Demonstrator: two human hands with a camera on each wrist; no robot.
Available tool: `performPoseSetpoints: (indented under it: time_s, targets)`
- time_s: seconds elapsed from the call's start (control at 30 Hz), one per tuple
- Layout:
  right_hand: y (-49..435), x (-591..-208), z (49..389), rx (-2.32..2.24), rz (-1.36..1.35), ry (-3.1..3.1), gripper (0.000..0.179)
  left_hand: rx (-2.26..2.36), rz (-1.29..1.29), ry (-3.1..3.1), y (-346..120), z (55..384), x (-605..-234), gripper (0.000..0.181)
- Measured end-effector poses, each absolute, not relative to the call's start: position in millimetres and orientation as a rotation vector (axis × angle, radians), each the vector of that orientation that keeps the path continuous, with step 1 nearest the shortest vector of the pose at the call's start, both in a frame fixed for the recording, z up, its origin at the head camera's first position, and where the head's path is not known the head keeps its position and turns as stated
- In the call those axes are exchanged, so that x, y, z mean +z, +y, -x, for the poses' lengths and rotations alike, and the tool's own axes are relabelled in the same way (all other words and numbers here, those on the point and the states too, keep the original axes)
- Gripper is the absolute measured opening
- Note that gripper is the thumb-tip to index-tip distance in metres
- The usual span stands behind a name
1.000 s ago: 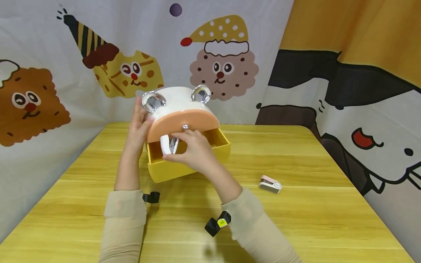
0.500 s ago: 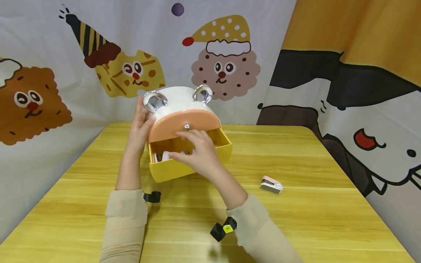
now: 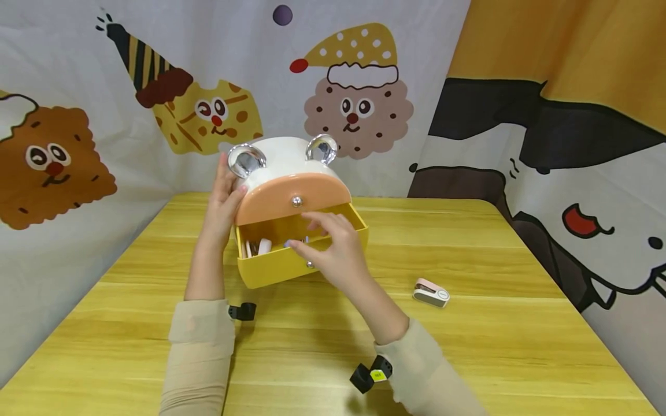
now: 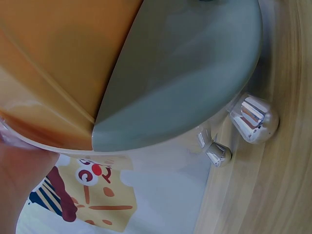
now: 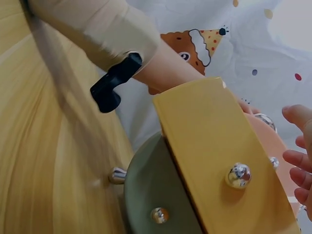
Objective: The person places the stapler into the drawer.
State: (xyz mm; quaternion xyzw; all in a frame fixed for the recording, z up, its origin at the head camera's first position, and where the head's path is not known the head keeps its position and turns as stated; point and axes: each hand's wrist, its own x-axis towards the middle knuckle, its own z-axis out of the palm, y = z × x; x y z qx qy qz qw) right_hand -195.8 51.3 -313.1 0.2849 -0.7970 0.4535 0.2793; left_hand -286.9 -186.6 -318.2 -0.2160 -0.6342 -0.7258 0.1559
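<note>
A desktop drawer box (image 3: 283,151) has a white shell, silver ears and a peach top drawer (image 3: 270,199). Its yellow drawer (image 3: 270,273) is pulled out. My left hand (image 3: 221,202) rests along the box's left side, fingers straight up, thumb at the front edge. Over the drawer's right half hovers my right hand (image 3: 340,245), fingers spread and holding nothing. Inside the drawer, a white stapler (image 3: 264,247) leans at the left near pinkish pieces; small bluish items lie mid-drawer, partly hidden by the front. The right wrist view shows the grey-green bottom drawer (image 5: 156,180), which is closed.
On the wooden table (image 3: 494,346), a small pink and white stapler (image 3: 430,293) lies right of the box. Silver feet (image 4: 253,119) raise the box off the table. A cartoon-printed curtain (image 3: 416,34) hangs close behind.
My right hand has let go of the white stapler, which now sits in the drawer's left side. That hand has opened and drawn back to the right. My left hand stays against the box.
</note>
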Motion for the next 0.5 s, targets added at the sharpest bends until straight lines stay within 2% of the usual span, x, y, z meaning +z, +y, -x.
performPoseSetpoints:
  time_s: [0.5]
  targets:
    - [68.1,-334.2,189.9,1.162,-0.733,-2.132,0.033,-2.077,0.579,-1.847,-186.9,285.5,-317.4,0.072]
